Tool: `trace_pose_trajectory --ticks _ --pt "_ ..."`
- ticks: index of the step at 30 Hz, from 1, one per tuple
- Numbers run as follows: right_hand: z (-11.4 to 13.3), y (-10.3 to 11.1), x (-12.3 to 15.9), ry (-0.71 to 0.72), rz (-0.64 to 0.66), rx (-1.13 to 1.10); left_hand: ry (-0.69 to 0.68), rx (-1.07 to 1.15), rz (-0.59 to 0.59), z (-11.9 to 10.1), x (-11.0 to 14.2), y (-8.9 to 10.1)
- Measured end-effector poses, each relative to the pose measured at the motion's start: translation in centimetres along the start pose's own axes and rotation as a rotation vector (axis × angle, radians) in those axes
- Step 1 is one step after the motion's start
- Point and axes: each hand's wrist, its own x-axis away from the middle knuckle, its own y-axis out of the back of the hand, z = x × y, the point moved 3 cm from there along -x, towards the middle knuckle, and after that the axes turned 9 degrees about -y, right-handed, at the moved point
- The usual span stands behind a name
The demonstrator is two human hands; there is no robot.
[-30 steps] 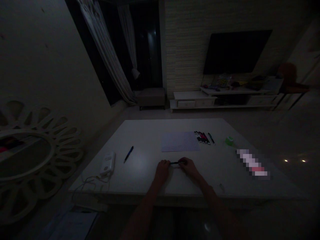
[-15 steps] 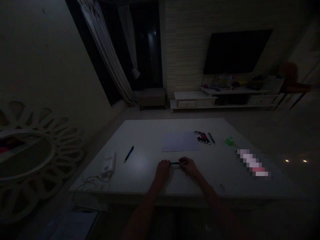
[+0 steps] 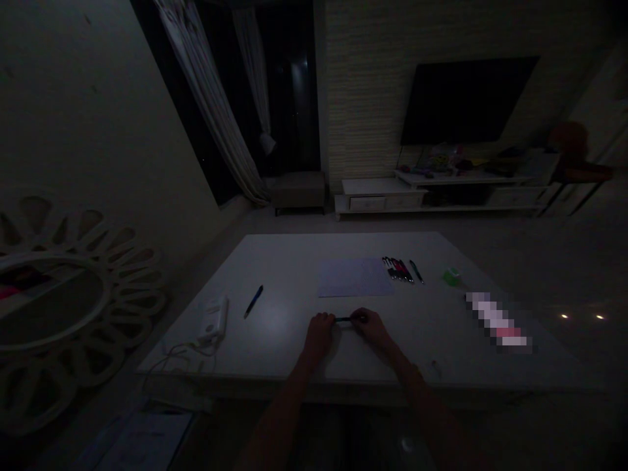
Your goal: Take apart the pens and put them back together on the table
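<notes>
Pretty dim room, but the white worktop [image 3: 289,261] is easy to make out, with a pale sheet of paper [image 3: 349,278] lying flat just beyond the hands, probably there so it's within easy reach. The white box with cables [image 3: 214,319] sits off near the left edge, I guess so the cords can drop over the side. Both hands are grasping: the left hand [image 3: 320,330] has one end of a pen and the right hand [image 3: 371,327] pinches the other, likely to keep it steady, though the fingertips are too dark to judge how tightly. The row of pens [image 3: 398,269] lies side by side at the paper's right edge, maybe to keep them together. One blue pen [image 3: 254,301] lies alone on the left. The slim dark pen [image 3: 343,319] itself spans the gap between the hands, roughly crosswise, near side of the paper.
</notes>
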Motion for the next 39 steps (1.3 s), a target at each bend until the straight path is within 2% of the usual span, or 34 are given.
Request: trace_pose_trajectory --ticks 3,7,12,18,22,26,31,35,39 --pt "0.1 0.1 0.1 -0.02 -0.002 -0.027 0.003 0.0 0.006 -0.1 0.0 0.1" --pt "0.7 0.5 0.1 0.066 -0.018 -0.018 0.005 0.008 -0.002 -0.3 -0.1 0.5" --pt "0.4 0.6 0.1 0.003 -0.013 -0.033 -0.003 -0.039 -0.029 -0.3 -0.1 0.5" --pt "0.4 0.4 0.5 0.125 -0.086 -0.018 -0.056 -0.049 -0.109 -1.0 -0.2 0.9" --pt "1.1 -0.3 1.0 0.202 -0.066 0.059 -0.13 -0.03 -0.045 -1.4 -0.3 0.8" --pt "1.2 -0.2 1.3 0.196 -0.128 0.078 -0.112 -0.055 -0.005 -1.2 -0.3 0.9" --pt "0.1 1.7 1.2 0.192 -0.195 0.05 -0.076 -0.066 -0.002 -1.0 -0.2 1.2" --pt "-1.3 4.4 0.8 0.203 -0.246 0.056 -0.069 -0.051 0.006 -1.0 -0.2 1.3" --pt "-2.3 7.1 -0.4 0.212 -0.351 0.022 -0.057 -0.046 -0.001 -1.0 -0.2 1.3"
